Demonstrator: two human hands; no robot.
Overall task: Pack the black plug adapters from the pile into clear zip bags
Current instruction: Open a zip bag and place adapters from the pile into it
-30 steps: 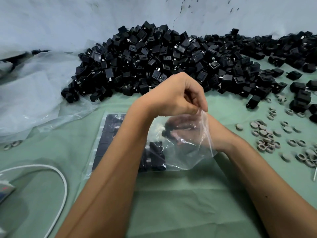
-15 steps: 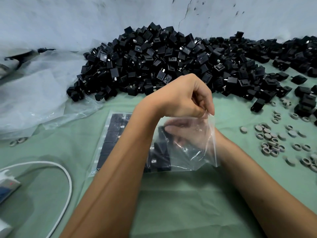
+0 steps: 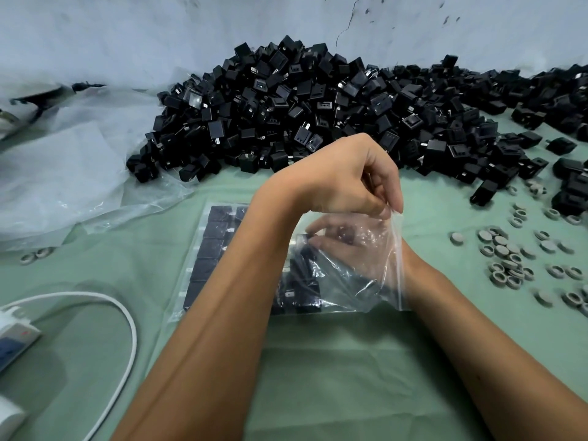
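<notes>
A big pile of black plug adapters (image 3: 302, 116) lies against the back wall. In front of it a clear zip bag (image 3: 366, 281) rests on the green cloth, with rows of black adapters (image 3: 216, 246) packed flat in its left part. My left hand (image 3: 343, 179) pinches the upper edge of the bag's mouth and holds it up. My right hand (image 3: 350, 253) is inside the bag, seen through the plastic. Its thumb and fingertips close on a black adapter (image 3: 302, 249) beside the packed rows.
Crumpled clear plastic sheeting (image 3: 63, 173) covers the left side. A white cable (image 3: 127, 329) loops at the lower left beside a white plug block (image 3: 12, 338). Several small grey rings (image 3: 509, 253) and loose adapters (image 3: 572, 186) lie scattered on the right.
My right hand has pushed deeper into the bag toward the packed rows. My left hand keeps pinching the bag's mouth.
</notes>
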